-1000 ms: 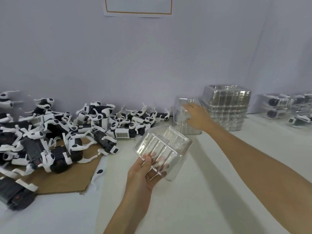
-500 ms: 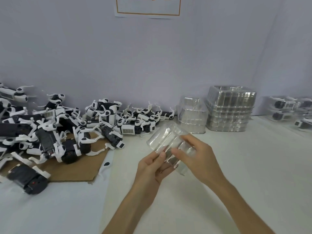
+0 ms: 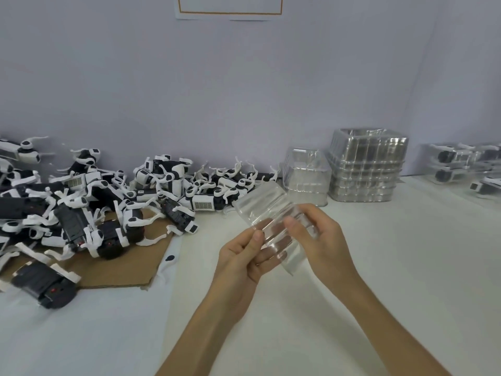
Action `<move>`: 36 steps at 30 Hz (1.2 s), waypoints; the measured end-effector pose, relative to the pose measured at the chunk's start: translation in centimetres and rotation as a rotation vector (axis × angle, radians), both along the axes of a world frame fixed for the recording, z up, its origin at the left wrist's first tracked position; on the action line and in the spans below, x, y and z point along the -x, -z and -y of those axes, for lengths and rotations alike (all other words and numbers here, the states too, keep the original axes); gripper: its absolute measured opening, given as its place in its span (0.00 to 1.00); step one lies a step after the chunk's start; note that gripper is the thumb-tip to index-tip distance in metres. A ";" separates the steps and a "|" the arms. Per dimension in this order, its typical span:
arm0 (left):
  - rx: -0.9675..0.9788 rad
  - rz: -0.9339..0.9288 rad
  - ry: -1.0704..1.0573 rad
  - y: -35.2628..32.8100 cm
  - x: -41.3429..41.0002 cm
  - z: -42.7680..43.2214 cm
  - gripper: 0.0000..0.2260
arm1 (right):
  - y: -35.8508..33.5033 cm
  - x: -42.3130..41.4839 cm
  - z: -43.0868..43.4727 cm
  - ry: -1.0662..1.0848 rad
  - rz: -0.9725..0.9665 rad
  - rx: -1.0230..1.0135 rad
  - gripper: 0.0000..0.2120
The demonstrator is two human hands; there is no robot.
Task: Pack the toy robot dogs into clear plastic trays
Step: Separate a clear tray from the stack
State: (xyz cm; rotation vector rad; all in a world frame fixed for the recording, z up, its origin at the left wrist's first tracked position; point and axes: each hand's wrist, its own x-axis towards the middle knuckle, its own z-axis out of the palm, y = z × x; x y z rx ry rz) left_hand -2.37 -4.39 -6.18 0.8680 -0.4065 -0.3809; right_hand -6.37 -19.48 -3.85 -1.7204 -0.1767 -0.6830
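Observation:
Both hands hold one clear plastic tray (image 3: pixel 267 210) in the air above the white table, tilted on its side. My left hand (image 3: pixel 241 256) pinches its lower left edge between thumb and fingers. My right hand (image 3: pixel 317 240) grips its right side with curled fingers. A heap of black-and-white toy robot dogs (image 3: pixel 108 196) lies at the left along the wall, some on brown cardboard (image 3: pixel 122 270).
A short stack of clear trays (image 3: pixel 306 177) and a taller stack (image 3: pixel 366 166) stand by the back wall. Packed trays with dogs (image 3: pixel 461 166) sit at the far right. A sheet of paper (image 3: pixel 230 6) hangs on the wall.
My right hand has come back from the short tray stack and taken hold of the tray that my left hand held. The tray now sits between both hands.

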 end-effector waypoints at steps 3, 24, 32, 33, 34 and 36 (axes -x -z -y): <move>-0.053 -0.008 -0.151 -0.1 0.2 0.5 0.09 | 0.3 -0.3 -0.1 0.045 0.018 -0.006 0.06; 0.068 -0.157 -0.328 -0.7 -2.9 -3.4 0.08 | -1.0 -0.7 7.0 0.316 0.210 -0.437 0.08; 0.080 -0.217 -0.234 -0.5 -2.7 -3.1 0.10 | -3.0 -1.3 7.8 0.366 0.243 -0.018 0.11; 0.071 -0.227 -0.227 -0.4 -2.6 -2.9 0.12 | -4.0 -2.2 8.3 0.376 0.238 0.088 0.13; 0.058 -0.232 -0.225 -0.4 -2.6 -2.8 0.12 | -5.0 -3.3 8.7 0.396 0.239 0.194 0.13; 0.031 -0.235 -0.226 -0.2 -2.5 -2.8 0.10 | -6.8 -6.0 9.8 0.466 0.240 0.370 0.13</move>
